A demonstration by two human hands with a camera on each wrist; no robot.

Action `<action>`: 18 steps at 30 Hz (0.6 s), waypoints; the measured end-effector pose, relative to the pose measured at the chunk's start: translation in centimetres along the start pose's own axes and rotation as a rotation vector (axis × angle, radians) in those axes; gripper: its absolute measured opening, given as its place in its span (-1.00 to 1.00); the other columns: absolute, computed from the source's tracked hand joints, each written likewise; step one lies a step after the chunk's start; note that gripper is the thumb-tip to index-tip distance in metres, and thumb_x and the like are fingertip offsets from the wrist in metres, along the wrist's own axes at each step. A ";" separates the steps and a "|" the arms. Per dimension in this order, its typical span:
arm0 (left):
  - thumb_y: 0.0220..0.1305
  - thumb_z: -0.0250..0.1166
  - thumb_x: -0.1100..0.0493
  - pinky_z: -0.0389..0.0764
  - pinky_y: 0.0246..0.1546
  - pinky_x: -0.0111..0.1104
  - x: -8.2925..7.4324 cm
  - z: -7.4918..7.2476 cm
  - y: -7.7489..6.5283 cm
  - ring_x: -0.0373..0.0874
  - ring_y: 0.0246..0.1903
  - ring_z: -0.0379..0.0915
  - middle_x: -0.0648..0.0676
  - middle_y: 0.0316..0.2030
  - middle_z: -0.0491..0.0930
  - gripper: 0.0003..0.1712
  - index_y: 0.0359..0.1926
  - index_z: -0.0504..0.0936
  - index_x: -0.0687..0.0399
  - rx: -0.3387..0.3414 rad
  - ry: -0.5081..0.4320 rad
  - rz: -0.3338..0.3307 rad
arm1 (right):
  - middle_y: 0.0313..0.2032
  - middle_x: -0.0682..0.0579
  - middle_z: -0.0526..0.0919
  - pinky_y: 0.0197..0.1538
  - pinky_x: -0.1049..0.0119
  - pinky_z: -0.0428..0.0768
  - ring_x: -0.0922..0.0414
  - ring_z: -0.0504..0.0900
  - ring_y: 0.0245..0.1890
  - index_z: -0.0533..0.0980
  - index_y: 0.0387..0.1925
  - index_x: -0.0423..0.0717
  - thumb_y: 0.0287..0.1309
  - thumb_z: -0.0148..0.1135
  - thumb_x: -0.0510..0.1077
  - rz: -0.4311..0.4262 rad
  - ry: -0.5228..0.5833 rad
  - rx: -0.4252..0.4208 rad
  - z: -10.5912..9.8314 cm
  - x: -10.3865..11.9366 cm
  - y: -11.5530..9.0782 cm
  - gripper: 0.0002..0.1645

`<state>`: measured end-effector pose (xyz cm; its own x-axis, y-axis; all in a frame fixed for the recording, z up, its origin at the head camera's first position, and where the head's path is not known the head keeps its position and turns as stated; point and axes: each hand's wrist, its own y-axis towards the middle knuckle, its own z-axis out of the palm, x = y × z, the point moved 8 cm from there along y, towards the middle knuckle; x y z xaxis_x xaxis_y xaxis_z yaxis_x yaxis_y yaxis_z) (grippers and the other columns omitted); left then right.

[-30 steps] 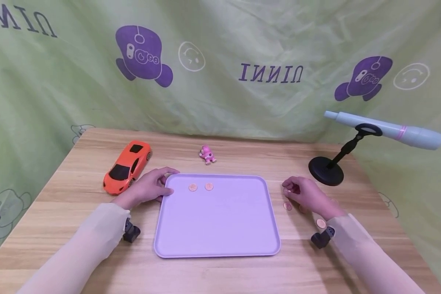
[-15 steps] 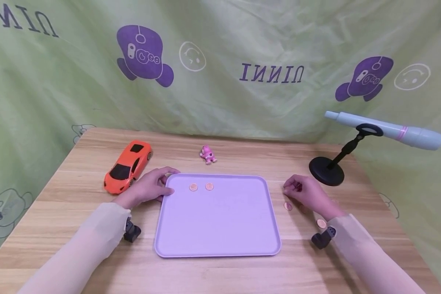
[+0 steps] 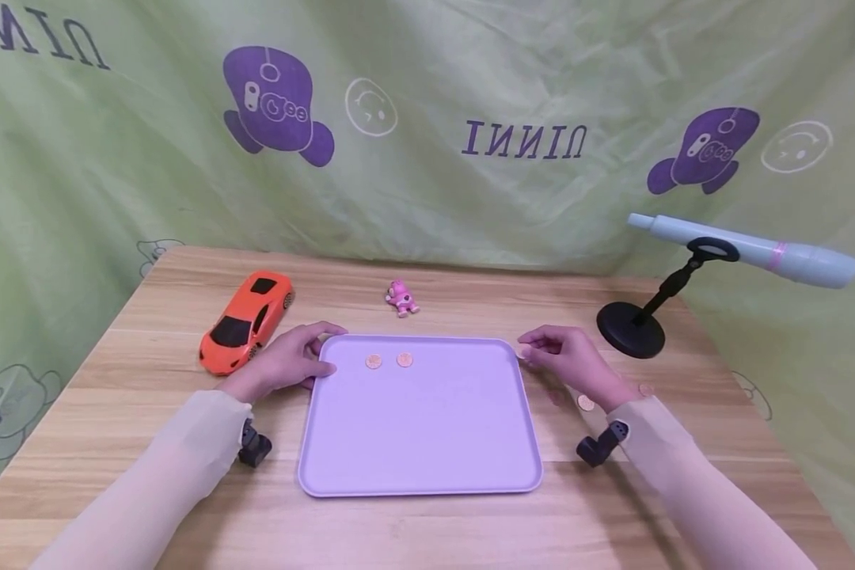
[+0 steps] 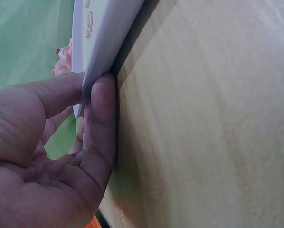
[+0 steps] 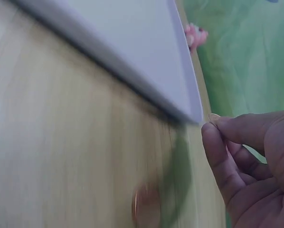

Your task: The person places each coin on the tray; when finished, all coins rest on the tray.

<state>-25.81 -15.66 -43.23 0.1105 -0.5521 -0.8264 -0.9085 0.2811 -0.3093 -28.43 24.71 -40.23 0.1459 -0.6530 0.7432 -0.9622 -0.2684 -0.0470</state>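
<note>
A lilac tray (image 3: 420,427) lies on the wooden table, with two copper coins, one coin (image 3: 374,361) left of the other coin (image 3: 404,359), near its far edge. My left hand (image 3: 292,358) pinches the tray's far left corner, thumb on the rim and a finger beneath, as the left wrist view shows. My right hand (image 3: 570,360) is beside the tray's far right corner. Between its thumb and index fingertip it pinches a coin (image 5: 214,117), mostly hidden by the fingers. More coins lie on the table under the right forearm, such as a coin (image 3: 586,403) and another coin (image 3: 645,389).
An orange toy car (image 3: 245,323) stands left of the tray. Behind the tray is a small pink figurine (image 3: 401,298). At the right, a light blue microphone (image 3: 755,248) sits in a black stand (image 3: 632,329). A green printed curtain (image 3: 427,198) hangs behind the table.
My right hand has lifted a coin from the table and moved left with it to the tray's far right corner. The left hand and the tray have stayed in place.
</note>
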 end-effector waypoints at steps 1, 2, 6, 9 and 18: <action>0.35 0.35 0.40 0.74 -0.40 -0.34 0.0 0.0 0.0 -0.14 -0.39 0.55 0.18 -0.19 0.37 -0.31 0.47 0.41 0.15 0.001 0.001 -0.001 | -0.18 -0.17 0.81 -0.22 0.51 0.67 0.35 0.68 -0.32 0.70 0.03 -0.26 0.36 0.40 -0.15 0.000 0.020 0.014 0.5 0.3 0.3 -0.69; 0.35 0.35 0.40 0.74 -0.40 -0.34 0.1 0.0 0.0 -0.14 -0.39 0.54 0.18 -0.18 0.37 -0.31 0.46 0.41 0.14 -0.001 0.000 -0.007 | -0.19 -0.17 0.82 -0.23 0.50 0.67 0.34 0.68 -0.33 0.71 0.03 -0.26 0.36 0.39 -0.15 -0.002 0.038 0.028 1.0 0.6 0.5 -0.69; 0.36 0.34 0.40 0.74 -0.39 -0.34 0.1 0.1 0.2 -0.15 -0.39 0.55 0.18 -0.19 0.36 -0.31 0.47 0.41 0.15 0.004 -0.009 -0.003 | -0.22 -0.18 0.81 -0.29 0.47 0.66 0.29 0.69 -0.35 0.71 -0.01 -0.26 0.34 0.41 -0.14 -0.018 0.093 0.066 3.3 2.2 1.7 -0.71; 0.36 0.33 0.41 0.74 -0.40 -0.34 0.0 0.1 0.3 -0.15 -0.40 0.55 0.17 -0.20 0.35 -0.31 0.47 0.40 0.16 0.007 -0.016 0.007 | -0.24 -0.21 0.79 -0.33 0.46 0.66 0.25 0.70 -0.38 0.70 -0.06 -0.31 0.31 0.43 -0.21 -0.043 0.120 0.079 4.9 3.6 2.5 -0.74; 0.35 0.34 0.41 0.73 -0.41 -0.35 0.1 0.0 0.2 -0.16 -0.41 0.55 0.17 -0.21 0.36 -0.31 0.47 0.41 0.15 -0.004 -0.011 -0.003 | -0.31 -0.18 0.78 -0.30 0.47 0.71 0.28 0.66 -0.43 0.68 -0.19 -0.33 0.22 0.47 -0.30 -0.082 0.146 0.139 9.2 6.6 4.0 -0.83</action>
<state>-25.96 -15.71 -43.38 0.1177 -0.5440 -0.8308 -0.9097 0.2764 -0.3099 -29.21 12.80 -41.66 0.1778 -0.5181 0.8366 -0.9060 -0.4181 -0.0664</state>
